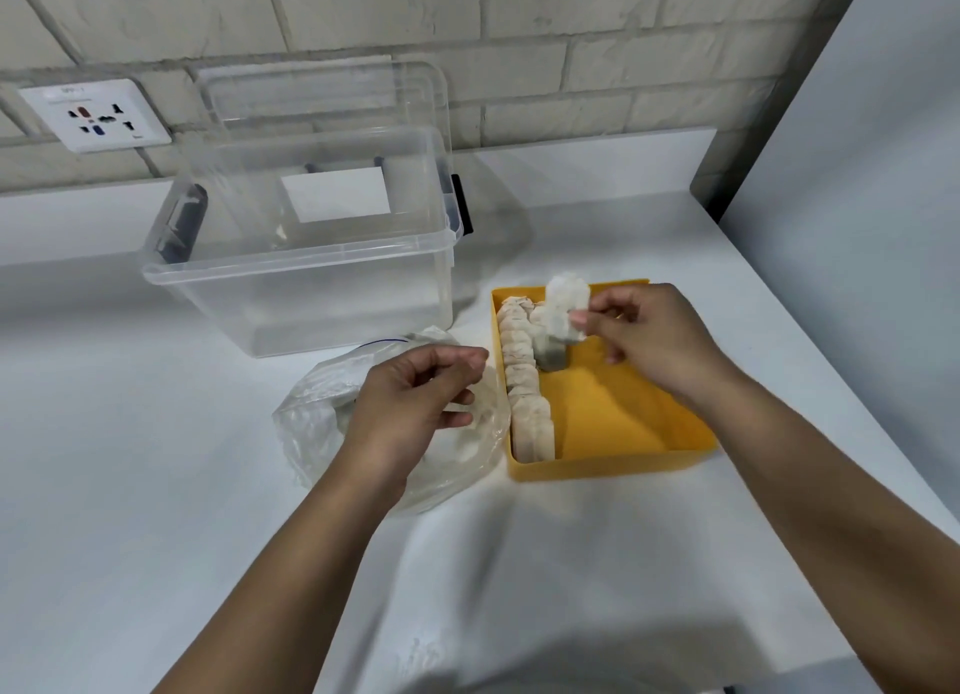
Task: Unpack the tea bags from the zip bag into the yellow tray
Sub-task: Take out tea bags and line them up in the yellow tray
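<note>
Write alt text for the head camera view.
A person's right hand holds a tea bag over a yellow tray with a row of tea bags along its left wall. The left hand rests on a clear zip bag beside it.

Yellow tray (618,467) right half free; tea bags (524,376) line left wall.

The yellow tray (623,465) looks like smooth, matt plastic. The tea bags (524,376) in it are soft, fibrous paper, off-white and slightly fuzzy. The zip bag (311,418) is thin, clear plastic film, crinkled and shiny. The storage box (291,298) is clear, glossy hard plastic with dark latches. The desk (156,485) is smooth, white and faintly sheened. The wall (519,44) is rough, matt painted brick.
</note>
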The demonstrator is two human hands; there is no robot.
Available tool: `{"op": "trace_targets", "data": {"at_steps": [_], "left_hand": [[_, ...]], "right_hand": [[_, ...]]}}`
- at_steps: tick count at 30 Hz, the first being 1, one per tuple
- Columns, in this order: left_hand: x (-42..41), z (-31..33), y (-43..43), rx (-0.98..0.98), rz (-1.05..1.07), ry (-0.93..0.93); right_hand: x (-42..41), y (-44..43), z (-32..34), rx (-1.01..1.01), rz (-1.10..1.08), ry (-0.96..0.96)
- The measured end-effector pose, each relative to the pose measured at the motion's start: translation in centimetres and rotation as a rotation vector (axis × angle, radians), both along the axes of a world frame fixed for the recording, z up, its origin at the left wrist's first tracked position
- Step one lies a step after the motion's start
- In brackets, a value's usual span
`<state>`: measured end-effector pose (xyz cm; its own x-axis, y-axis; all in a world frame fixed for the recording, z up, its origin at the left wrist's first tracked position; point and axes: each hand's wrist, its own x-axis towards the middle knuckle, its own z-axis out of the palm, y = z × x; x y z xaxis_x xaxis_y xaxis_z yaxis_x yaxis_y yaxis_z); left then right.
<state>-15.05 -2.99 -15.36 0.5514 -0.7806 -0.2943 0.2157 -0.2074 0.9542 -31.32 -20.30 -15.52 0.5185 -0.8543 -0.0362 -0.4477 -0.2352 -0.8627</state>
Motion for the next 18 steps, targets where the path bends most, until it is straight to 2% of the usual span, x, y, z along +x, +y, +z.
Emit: {"op": "trace_targets", "data": {"at_steps": [6,12,18], "left_hand": [[0.6,-0.5,1.0,0.026,0.021,-0.009],[1.2,-0.9,1.5,0.039,0.031,-0.032],[1.8,-0.8,2.1,0.07,0.052,-0.056]], "right_hand": [[0.6,-1.9,-4.5,0.172,0.026,0.209],[1.8,-2.7,-5.7,0.06,0.026,0.3],[1.8,-2.7,-6.1,0.075,0.012,0.318]]}}
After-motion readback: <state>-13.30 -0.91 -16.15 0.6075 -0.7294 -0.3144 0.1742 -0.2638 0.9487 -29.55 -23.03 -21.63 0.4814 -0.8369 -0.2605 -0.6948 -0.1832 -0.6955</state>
